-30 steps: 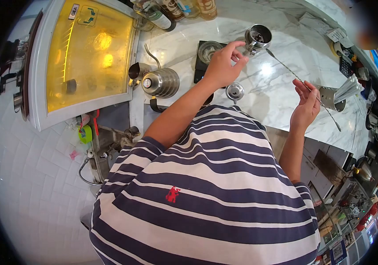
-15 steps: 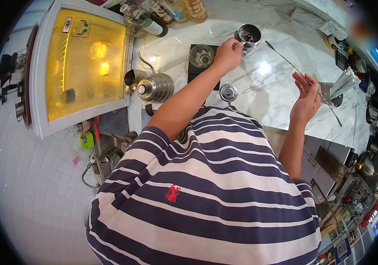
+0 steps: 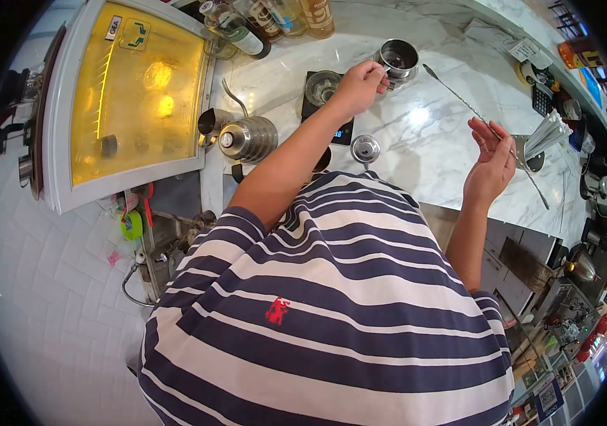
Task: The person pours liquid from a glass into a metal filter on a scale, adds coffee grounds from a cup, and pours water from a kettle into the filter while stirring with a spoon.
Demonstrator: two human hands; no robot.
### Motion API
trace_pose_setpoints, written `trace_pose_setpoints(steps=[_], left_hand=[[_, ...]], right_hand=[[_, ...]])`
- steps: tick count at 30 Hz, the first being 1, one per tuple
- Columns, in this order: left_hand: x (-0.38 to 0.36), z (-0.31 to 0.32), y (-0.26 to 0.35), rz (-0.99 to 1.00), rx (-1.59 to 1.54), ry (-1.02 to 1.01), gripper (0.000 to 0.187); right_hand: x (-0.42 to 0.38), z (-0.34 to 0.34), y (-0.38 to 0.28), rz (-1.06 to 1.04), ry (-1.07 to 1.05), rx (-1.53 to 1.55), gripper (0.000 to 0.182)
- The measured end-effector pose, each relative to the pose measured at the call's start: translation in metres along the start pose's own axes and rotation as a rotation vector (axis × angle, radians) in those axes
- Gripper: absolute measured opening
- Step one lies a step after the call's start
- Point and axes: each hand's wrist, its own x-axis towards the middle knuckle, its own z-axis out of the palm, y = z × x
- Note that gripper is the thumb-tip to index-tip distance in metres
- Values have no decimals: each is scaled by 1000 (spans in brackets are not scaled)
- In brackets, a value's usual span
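Observation:
My left hand [image 3: 360, 84] reaches to the back of the counter, its fingertips closed at the near-left side of a round metal cup [image 3: 400, 59]. Something dark lies inside the cup. The fingers appear to pinch its handle, which they mostly cover. Between the fingers of my right hand [image 3: 491, 153] rests a long twisted bar spoon [image 3: 462, 99], slanting from upper left to lower right. Left of the cup, a clear glass [image 3: 323, 87] stands on a black scale [image 3: 344, 133] with a lit display, partly hidden by my left forearm.
A gooseneck kettle [image 3: 249, 140] and a small metal pitcher [image 3: 210, 122] stand at left. Bottles [image 3: 250, 41] line the back. A small round metal strainer or jigger [image 3: 365, 148] sits near the front edge. Wrapped straws [image 3: 547, 135] fill a metal holder at right.
My left hand has shifted slightly left at the cup, and the scale's display has come into sight. My right hand and the bar spoon have hardly moved.

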Motion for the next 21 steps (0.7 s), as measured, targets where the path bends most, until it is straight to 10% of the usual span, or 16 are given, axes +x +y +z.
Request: trace_pose_setpoints(steps=[21], left_hand=[[-95, -105, -24, 45, 42, 138, 21]], right_hand=[[-39, 65, -11, 18, -249, 0, 39]])
